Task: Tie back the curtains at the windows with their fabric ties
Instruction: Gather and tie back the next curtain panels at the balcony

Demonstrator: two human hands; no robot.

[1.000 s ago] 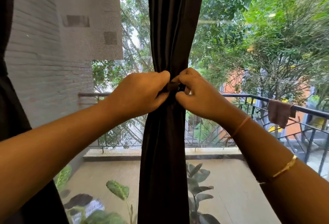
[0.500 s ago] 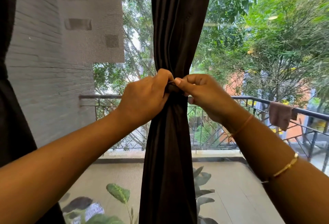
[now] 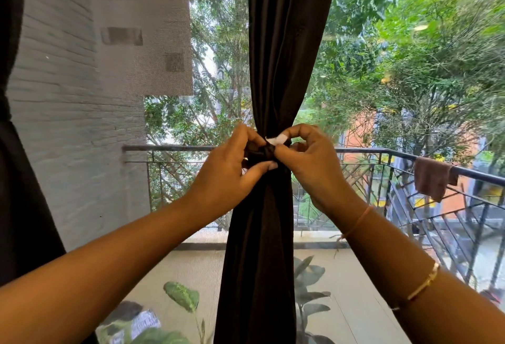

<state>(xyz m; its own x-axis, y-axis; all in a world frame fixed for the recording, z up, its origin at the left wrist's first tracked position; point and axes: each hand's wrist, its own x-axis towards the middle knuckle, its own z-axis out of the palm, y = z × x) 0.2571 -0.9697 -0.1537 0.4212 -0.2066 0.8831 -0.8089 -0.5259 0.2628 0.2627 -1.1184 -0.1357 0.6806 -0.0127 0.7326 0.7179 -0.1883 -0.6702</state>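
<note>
The curtain (image 3: 284, 57) is gathered with the fabric tie (image 3: 266, 150) round it, yet the left hand (image 3: 229, 171) and the right hand (image 3: 311, 163) each pinch one end, so the fastening seems unfinished.

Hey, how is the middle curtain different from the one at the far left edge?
The middle curtain is cinched by a tie; no tie shows on the left curtain. The left hand and right hand both grip the tie on the middle curtain; nothing touches the left curtain. The middle curtain shows its full width; the left curtain is cut off by the picture edge. Both are dark fabric.
</note>
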